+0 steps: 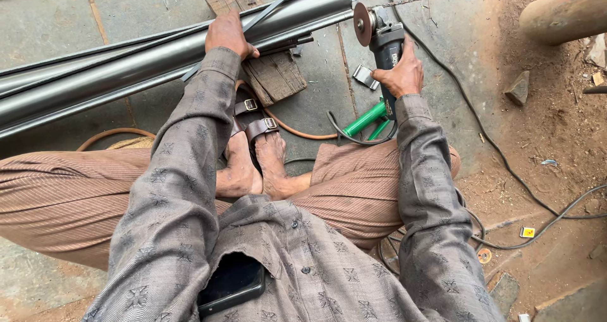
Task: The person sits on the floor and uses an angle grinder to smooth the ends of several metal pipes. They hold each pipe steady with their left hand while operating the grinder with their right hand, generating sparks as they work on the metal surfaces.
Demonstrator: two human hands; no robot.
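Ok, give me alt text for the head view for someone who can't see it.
A squatting person's right hand holds an angle grinder with its disc at the end of a grey metal pipe, which the left hand steadies. The pipe rests over a wooden block on a stone floor, sandalled feet below.

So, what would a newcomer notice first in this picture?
First, the angle grinder in the right hand, top centre, its disc at the cut end of the long steel pipe. The left hand presses on that pipe, which rests on a wooden block. Below are crossed sandalled feet.
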